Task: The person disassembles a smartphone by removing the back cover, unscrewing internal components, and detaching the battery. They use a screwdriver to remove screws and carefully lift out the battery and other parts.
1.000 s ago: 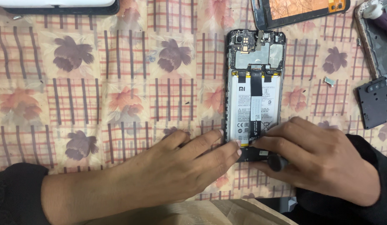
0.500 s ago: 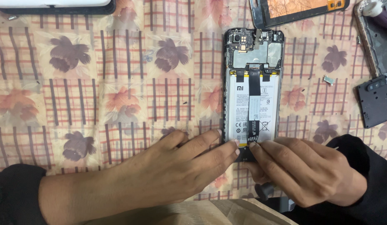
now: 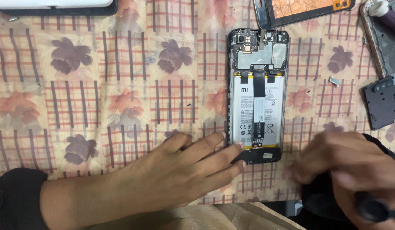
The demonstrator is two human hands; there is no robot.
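An opened phone (image 3: 258, 47) lies back-up on a flowered, checked cloth (image 3: 99, 98), showing its white battery (image 3: 244, 115), a black flex strip and the circuit board at the top. My left hand (image 3: 176, 170) rests flat on the cloth, its fingertips pressing the phone's lower left corner and black bottom cover. My right hand (image 3: 346, 162) is blurred at the lower right, clear of the phone, its fingers curled around a black round-ended tool (image 3: 372, 210).
A black plastic cover piece (image 3: 381, 104) and a small metal part (image 3: 334, 80) lie right of the phone. A display frame with an orange back (image 3: 303, 8) is at the top, a grey frame (image 3: 386, 42) at the right edge, a dark-edged white device (image 3: 57, 6) top left.
My right hand has pulled back from the phone's bottom edge toward the lower right, uncovering the black bottom cover. My left hand has stayed on the phone's corner.
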